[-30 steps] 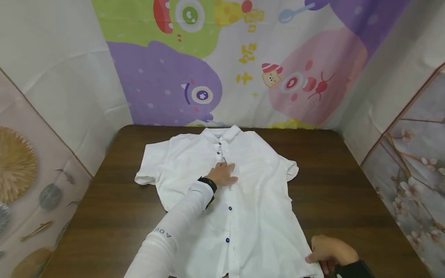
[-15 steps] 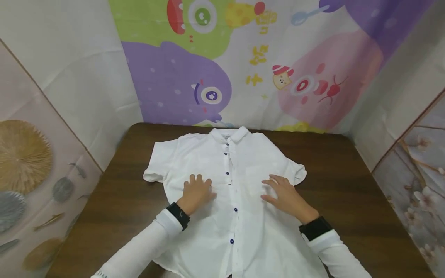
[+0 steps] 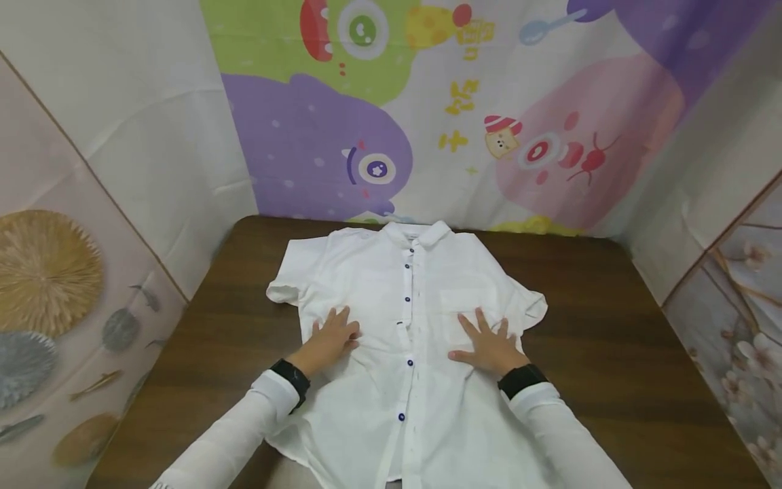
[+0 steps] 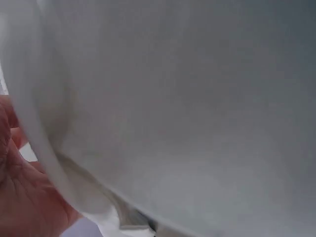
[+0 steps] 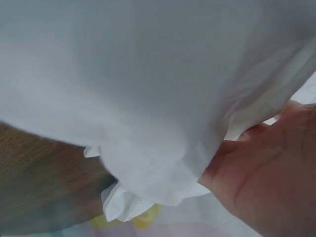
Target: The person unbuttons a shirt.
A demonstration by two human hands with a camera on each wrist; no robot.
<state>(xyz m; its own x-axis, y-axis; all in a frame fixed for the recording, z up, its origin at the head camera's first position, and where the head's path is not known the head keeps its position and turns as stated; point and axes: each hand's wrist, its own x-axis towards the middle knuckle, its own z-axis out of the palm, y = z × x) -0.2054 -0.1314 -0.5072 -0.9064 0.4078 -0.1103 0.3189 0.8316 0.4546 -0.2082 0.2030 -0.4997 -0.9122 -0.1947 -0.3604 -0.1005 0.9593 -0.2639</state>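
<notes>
A white short-sleeved button-up shirt [image 3: 449,421] lies front side up, its collar [image 3: 418,234] toward the far table edge. Dark blue buttons run down its middle. My left hand [image 3: 332,341] rests on the left half of the chest, fingers pointing away from me. On the other half, level with it, my right hand [image 3: 491,345] presses the cloth with spread fingers. White fabric fills most of both wrist views, with part of the left palm [image 4: 29,197] and the right palm [image 5: 271,173] beside it. Small creases show around both hands.
The shirt lies on a dark brown wooden table [image 3: 611,353]. Behind the table hangs a cartoon-printed cloth [image 3: 330,142]. A patterned panel [image 3: 49,380] stands at the left and a flower-printed one [image 3: 745,319] at the right.
My right hand has left the shirt's lower right corner and come up onto the chest. My left hand has moved from the button line leftward. The head view has shifted slightly.
</notes>
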